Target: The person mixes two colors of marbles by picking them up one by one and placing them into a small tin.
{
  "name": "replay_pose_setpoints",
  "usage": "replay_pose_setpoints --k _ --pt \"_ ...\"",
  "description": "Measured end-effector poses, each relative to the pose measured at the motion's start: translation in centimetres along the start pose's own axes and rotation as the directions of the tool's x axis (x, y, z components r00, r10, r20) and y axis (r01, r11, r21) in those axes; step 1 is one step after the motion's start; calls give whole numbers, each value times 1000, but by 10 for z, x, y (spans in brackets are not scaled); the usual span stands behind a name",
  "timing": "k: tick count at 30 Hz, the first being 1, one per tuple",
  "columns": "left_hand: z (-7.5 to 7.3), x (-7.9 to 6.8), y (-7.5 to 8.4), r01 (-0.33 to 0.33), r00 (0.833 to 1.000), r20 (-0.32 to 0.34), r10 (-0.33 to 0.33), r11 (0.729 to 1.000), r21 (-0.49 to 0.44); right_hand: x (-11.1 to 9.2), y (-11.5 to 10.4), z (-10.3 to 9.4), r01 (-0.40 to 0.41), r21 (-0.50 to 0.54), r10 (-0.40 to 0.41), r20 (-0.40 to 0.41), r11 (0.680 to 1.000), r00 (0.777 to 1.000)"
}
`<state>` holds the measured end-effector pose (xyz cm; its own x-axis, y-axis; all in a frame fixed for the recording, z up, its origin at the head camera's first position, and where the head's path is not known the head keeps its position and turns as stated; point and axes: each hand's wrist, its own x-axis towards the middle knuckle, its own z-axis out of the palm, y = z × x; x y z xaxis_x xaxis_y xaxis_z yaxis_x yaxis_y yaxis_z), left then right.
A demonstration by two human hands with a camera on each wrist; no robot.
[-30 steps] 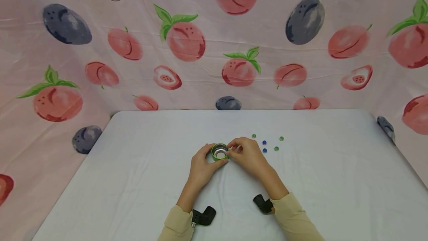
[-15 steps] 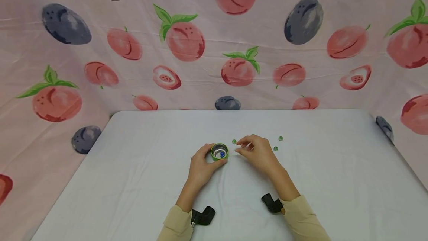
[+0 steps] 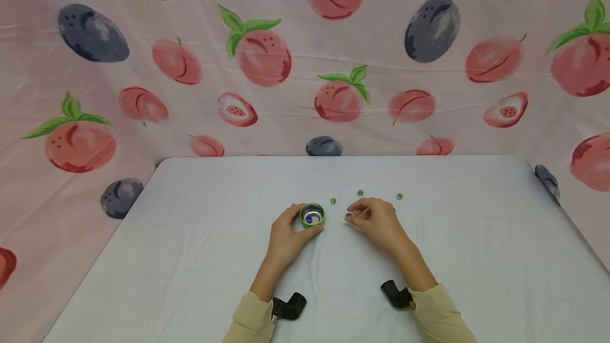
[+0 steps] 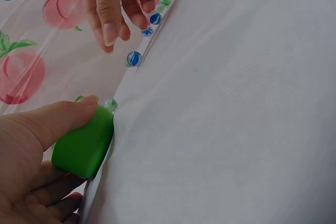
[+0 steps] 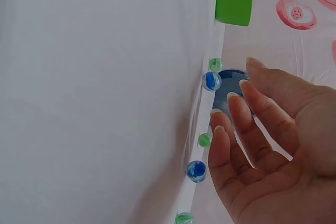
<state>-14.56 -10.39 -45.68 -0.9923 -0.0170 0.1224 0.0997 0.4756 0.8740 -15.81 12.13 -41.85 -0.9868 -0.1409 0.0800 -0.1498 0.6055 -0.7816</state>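
Observation:
In the head view my left hand (image 3: 289,233) holds a small green cup (image 3: 312,225) with a shiny metal inside, standing on the white table. Its thumb lies along the near side and the fingers reach round the left. A blue marble (image 3: 308,219) sits inside the cup. Right of the cup, my right hand (image 3: 378,222) is just above the table, a blue marble (image 3: 348,215) by its thumb tip. In the right wrist view the thumb and fingers stand apart with nothing between them; a blue marble (image 5: 211,81) lies beyond the fingertips.
Green marbles lie around the right hand: one near the cup (image 3: 333,201), another behind the hand (image 3: 360,192), a third farther right (image 3: 399,196). The left wrist view shows more blue marbles (image 4: 156,19). A fruit-print cloth (image 3: 267,115) hangs behind the white table (image 3: 190,237).
A blue marble has appeared inside the cup. My right hand has drawn away from the rim to the right, its thumb and fingers parting. The left hand and cup have stayed put.

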Motion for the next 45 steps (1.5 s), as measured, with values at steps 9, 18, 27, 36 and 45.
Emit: replay_pose_setpoints --k 9,18,27,36,45 --pt "-1 1 1 6 1000 -2 -6 1000 1 1 3 3 -52 5 52 0 999 999" --pt "-3 1 0 12 1000 -5 -12 1000 4 6 2 9 -18 -37 19 16 999 1000" --pt "-4 1 0 6 1000 -7 -7 1000 -20 9 2 15 -36 -120 37 6 992 999" --pt "-1 2 -1 7 1000 4 -7 1000 -26 5 -2 12 -43 -79 42 -13 996 999" --pt "0 0 -1 3 1000 4 -3 1000 -20 4 -5 9 -24 -14 23 -32 1000 999"
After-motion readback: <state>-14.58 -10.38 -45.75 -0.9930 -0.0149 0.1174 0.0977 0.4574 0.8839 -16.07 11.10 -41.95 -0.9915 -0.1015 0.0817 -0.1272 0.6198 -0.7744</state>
